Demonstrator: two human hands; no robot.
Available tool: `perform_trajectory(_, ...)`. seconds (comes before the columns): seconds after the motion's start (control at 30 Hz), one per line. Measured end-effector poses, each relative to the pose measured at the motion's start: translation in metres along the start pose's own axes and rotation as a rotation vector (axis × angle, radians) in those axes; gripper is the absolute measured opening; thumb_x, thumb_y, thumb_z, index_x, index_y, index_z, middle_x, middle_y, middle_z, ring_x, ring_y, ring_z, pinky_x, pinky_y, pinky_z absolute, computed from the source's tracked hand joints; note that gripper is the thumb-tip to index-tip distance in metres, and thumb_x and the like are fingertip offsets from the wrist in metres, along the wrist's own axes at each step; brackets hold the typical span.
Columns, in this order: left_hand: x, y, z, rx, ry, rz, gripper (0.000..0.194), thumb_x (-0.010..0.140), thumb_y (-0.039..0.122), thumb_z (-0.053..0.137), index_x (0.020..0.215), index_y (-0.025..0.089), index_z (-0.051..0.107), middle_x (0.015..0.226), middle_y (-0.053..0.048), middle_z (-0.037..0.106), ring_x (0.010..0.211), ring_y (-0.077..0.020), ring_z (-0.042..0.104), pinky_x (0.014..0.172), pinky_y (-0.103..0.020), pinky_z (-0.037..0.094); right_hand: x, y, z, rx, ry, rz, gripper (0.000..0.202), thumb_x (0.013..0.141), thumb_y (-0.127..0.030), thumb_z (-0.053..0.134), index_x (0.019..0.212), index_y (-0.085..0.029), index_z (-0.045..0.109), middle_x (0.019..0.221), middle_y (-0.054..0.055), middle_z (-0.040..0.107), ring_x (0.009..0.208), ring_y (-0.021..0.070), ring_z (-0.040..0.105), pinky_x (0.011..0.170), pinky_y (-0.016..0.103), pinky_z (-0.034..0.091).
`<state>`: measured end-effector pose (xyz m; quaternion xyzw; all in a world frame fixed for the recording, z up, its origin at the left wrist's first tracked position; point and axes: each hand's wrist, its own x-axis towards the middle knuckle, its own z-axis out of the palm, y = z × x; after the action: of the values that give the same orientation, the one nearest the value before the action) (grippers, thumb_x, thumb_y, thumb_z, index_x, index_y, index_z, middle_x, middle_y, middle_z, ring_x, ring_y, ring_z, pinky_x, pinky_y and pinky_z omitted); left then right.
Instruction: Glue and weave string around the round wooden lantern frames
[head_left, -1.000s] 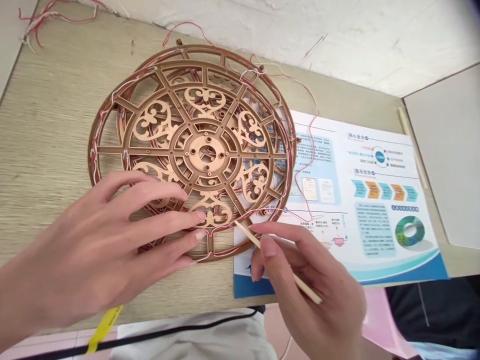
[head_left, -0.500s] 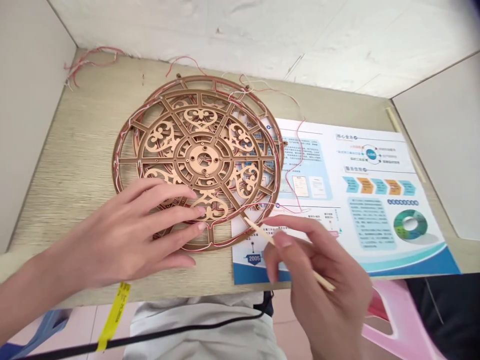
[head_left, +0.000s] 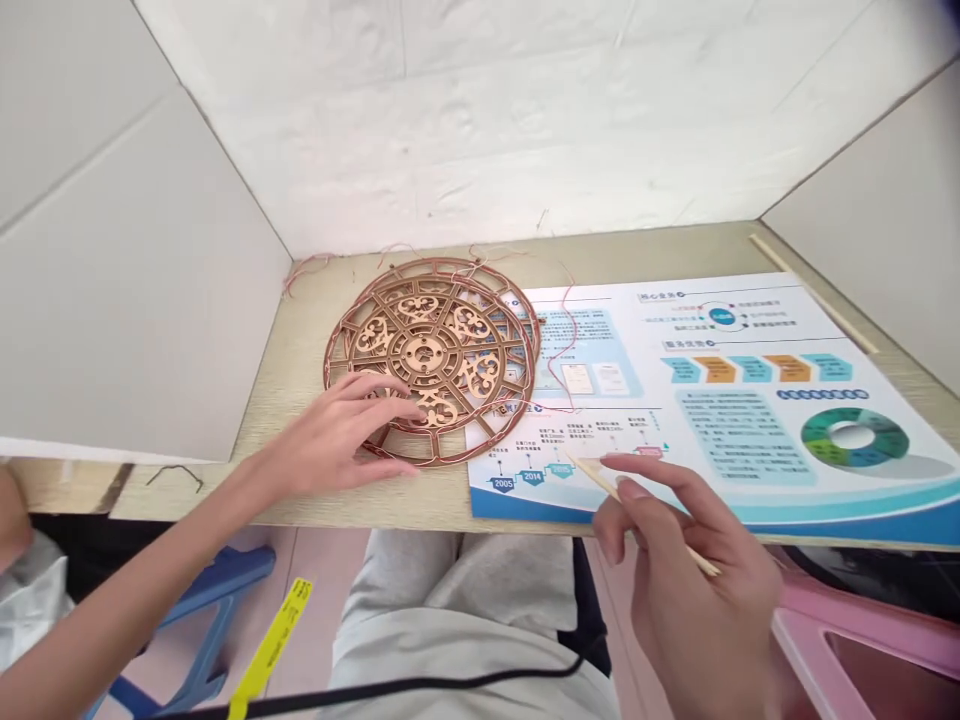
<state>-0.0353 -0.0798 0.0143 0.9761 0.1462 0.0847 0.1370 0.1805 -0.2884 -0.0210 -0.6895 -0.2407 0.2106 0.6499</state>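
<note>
Two brown openwork discs (head_left: pixel 424 353), cut with scroll patterns and spokes, lie stacked on the table. Red and white wires run along their rims, and a thin red wire (head_left: pixel 574 335) loops off to the right. My left hand (head_left: pixel 337 435) rests on the discs' lower left part, its fingers spread. In my right hand (head_left: pixel 690 560) is a thin pale wooden stick (head_left: pixel 596 477), held like a pen between thumb and fingers. Its tip points up and left, over the printed sheet and apart from the discs.
A large printed sheet (head_left: pixel 742 410) with blue and white charts lies under the discs' right side. Another wooden strip (head_left: pixel 814 293) lies at the right partition. Loose wires (head_left: pixel 304 270) sit at the back left. White partitions (head_left: pixel 135 250) enclose the table. A blue stool (head_left: pixel 210 600) stands below left.
My right hand with the stick has drawn away from the disc's rim to the right. The view has tilted up and pulled back. My left hand stays on the discs.
</note>
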Motion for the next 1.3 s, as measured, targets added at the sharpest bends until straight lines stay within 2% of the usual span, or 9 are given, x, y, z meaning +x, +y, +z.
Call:
perform_trajectory(0.17, 0.017, -0.001, -0.013, -0.222, -0.126, -0.139, 0.024, 0.102, 0.036, 0.057, 0.115, 0.025, 0.073, 0.113, -0.003, 0.077, 0.117, -0.0206, 0.062, 0.100, -0.032, 0.048, -0.008, -0.005, -0.007, 0.044, 0.007, 0.100, 0.027, 0.090, -0.046, 0.069, 0.102, -0.022, 0.072, 0.049, -0.006, 0.049, 0.049, 0.0121, 0.043, 0.052, 0.026, 0.034)
perform_trajectory(0.4, 0.048, 0.007, -0.028, -0.177, -0.271, -0.150, 0.025, 0.101, 0.035, 0.057, 0.108, 0.024, 0.078, 0.106, -0.001, 0.080, 0.095, -0.0177, 0.070, 0.084, -0.026, 0.049, -0.008, -0.003, -0.018, 0.100, -0.051, 0.097, 0.036, 0.089, -0.053, 0.071, 0.108, -0.023, 0.067, 0.054, -0.005, 0.055, 0.053, 0.0147, 0.048, 0.054, 0.026, 0.040)
perform_trajectory(0.57, 0.052, 0.033, -0.027, -0.015, -0.197, -0.167, 0.036, 0.104, 0.043, 0.048, 0.098, 0.022, 0.076, 0.098, -0.005, 0.077, 0.098, -0.0234, 0.066, 0.087, -0.034, 0.048, -0.005, 0.010, -0.020, 0.166, -0.143, 0.076, 0.038, 0.086, -0.054, 0.074, 0.106, -0.024, 0.062, 0.083, 0.005, 0.078, 0.068, 0.0176, 0.065, 0.075, 0.032, 0.055)
perform_trajectory(0.63, 0.048, 0.044, -0.018, 0.041, -0.111, -0.186, 0.039, 0.103, 0.050, 0.048, 0.110, 0.021, 0.073, 0.111, -0.008, 0.074, 0.110, -0.0276, 0.063, 0.094, -0.040, 0.048, 0.000, 0.015, -0.025, 0.143, -0.190, 0.007, 0.034, 0.089, -0.055, 0.071, 0.098, -0.023, 0.064, 0.085, 0.006, 0.079, 0.067, 0.0182, 0.068, 0.075, 0.032, 0.056)
perform_trajectory(0.73, 0.041, 0.056, 0.005, 0.151, 0.044, -0.240, 0.057, 0.087, 0.061, 0.070, 0.127, 0.021, 0.065, 0.130, -0.010, 0.068, 0.125, -0.0329, 0.056, 0.104, -0.049, 0.047, 0.017, 0.016, -0.041, -0.005, -0.178, -0.168, 0.036, 0.097, -0.057, 0.057, 0.089, -0.023, 0.065, 0.071, 0.003, 0.074, 0.059, 0.0170, 0.066, 0.063, 0.029, 0.053)
perform_trajectory(0.8, 0.039, 0.059, 0.020, 0.210, 0.091, -0.256, 0.065, 0.082, 0.060, 0.077, 0.132, 0.020, 0.062, 0.133, -0.011, 0.066, 0.128, -0.0345, 0.054, 0.107, -0.052, 0.046, 0.036, 0.012, -0.056, -0.263, -0.091, -0.320, 0.037, 0.103, -0.054, 0.047, 0.091, -0.023, 0.063, 0.063, -0.001, 0.068, 0.054, 0.0161, 0.062, 0.056, 0.027, 0.048)
perform_trajectory(0.9, 0.040, 0.060, 0.035, 0.244, 0.110, -0.277, 0.055, 0.086, 0.051, 0.075, 0.130, 0.021, 0.063, 0.127, -0.011, 0.067, 0.126, -0.0354, 0.055, 0.107, -0.056, 0.046, 0.073, 0.010, -0.069, -0.636, 0.020, -0.520, 0.031, 0.103, -0.049, 0.044, 0.092, -0.023, 0.059, 0.070, 0.002, 0.070, 0.059, 0.0198, 0.062, 0.055, 0.030, 0.042)
perform_trajectory(1.1, 0.033, 0.059, 0.026, 0.192, 0.082, -0.271, 0.043, 0.091, 0.047, 0.071, 0.123, 0.020, 0.061, 0.124, -0.011, 0.067, 0.122, -0.0336, 0.056, 0.104, -0.053, 0.047, 0.127, 0.035, -0.053, -0.771, -0.034, -0.675, 0.027, 0.097, -0.034, 0.046, 0.078, -0.023, 0.061, 0.087, 0.014, 0.069, 0.091, 0.0329, 0.059, 0.081, 0.046, 0.047)
perform_trajectory(1.3, 0.018, 0.053, 0.008, 0.019, 0.022, -0.258, 0.041, 0.086, 0.055, 0.074, 0.110, 0.024, 0.065, 0.121, -0.006, 0.068, 0.118, -0.0296, 0.055, 0.103, -0.046, 0.045, 0.114, 0.027, -0.036, -0.755, -0.041, -0.759, 0.022, 0.100, -0.032, 0.049, 0.102, -0.021, 0.067, 0.112, 0.019, 0.065, 0.114, 0.0381, 0.053, 0.093, 0.057, 0.045)
